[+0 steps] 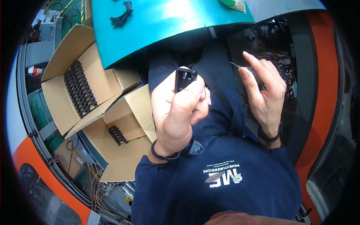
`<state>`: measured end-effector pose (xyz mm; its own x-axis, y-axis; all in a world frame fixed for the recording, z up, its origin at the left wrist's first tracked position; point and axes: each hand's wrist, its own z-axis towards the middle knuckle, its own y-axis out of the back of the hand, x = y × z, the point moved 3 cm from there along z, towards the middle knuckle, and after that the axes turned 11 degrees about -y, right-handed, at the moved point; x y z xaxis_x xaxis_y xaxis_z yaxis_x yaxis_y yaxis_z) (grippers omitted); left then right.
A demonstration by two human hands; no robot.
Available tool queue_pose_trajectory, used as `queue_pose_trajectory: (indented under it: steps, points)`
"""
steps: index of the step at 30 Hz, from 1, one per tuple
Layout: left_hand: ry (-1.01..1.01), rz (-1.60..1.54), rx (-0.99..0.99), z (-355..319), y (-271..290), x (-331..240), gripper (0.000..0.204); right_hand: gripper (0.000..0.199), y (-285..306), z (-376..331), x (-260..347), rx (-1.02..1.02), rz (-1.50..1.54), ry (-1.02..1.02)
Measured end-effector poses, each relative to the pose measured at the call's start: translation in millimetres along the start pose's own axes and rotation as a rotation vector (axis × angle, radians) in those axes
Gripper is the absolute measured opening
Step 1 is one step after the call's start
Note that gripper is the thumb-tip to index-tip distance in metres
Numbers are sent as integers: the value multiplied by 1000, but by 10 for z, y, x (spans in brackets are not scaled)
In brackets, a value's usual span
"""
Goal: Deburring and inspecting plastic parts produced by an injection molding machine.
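My left hand [179,107] is closed around a small black plastic part [185,78], with a rectangular frame-like end showing above the fingers. The thumb lies along its near side. To the right, my right hand [265,88] is raised over the right thigh, its index finger curved and apart from the thumb. A thin, pointed, silvery blade [235,65] sticks out past the thumb tip toward the left. Its rear end is hidden by the fingers, so how it is gripped is only partly visible.
A teal tabletop [157,28] spans the far side, bearing black curved parts [122,15] and a small clear bag [237,5]. On the left stand two open cardboard boxes; the farther box [107,77] holds rows of black parts, the nearer box [135,129] fewer. Orange machine panels [321,86] flank me.
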<state>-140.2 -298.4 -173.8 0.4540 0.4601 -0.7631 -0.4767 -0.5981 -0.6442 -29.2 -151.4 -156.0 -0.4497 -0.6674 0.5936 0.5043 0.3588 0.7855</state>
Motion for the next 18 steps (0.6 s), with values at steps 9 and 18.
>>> queue_pose_trajectory:
  steps: [9, 18]
  points:
    - [-66, 145, -93, -22, -46, 19, 23, 30, -41, -31, -37, 22, 20, -33]
    - [-276, 594, 105, 541, 156, 485, 23, 26, -41, -62, -193, 15, 58, -135]
